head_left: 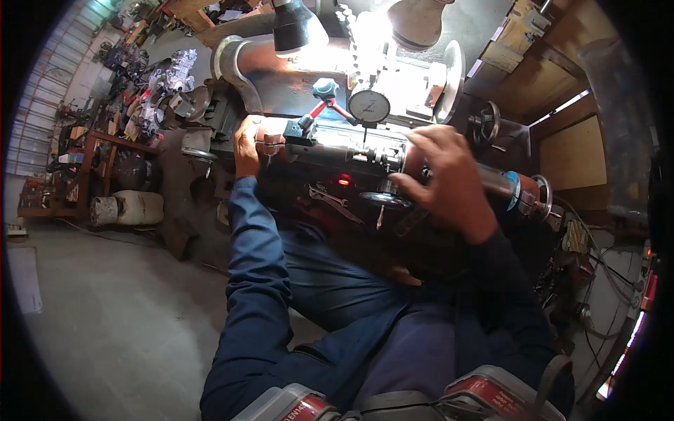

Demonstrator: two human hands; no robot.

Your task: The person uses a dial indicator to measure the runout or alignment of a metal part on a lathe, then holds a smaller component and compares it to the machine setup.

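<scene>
A long metalworking machine, looking like a bench grinder or lathe, lies across in front of me. My left hand (247,147) is wrapped round its left end, beside a reddish-brown clamp (272,144). A dial gauge (369,107) stands over the middle on a jointed red-and-black arm (327,111) with a blue-grey knob (324,88). Its thin stem points down at a shiny shaft with small collars (379,156). My right hand (449,179) is spread over the shaft's right side, thumb and fingers apart around a brown round part (414,160); whether it touches is unclear.
Handwheels sit at the front (385,201), right (544,198) and back right (486,121). Wrenches (328,198) lie below the shaft near a glowing red light (343,180). A black lamp (298,31) hangs above. Metal parts (168,77) are heaped at far left.
</scene>
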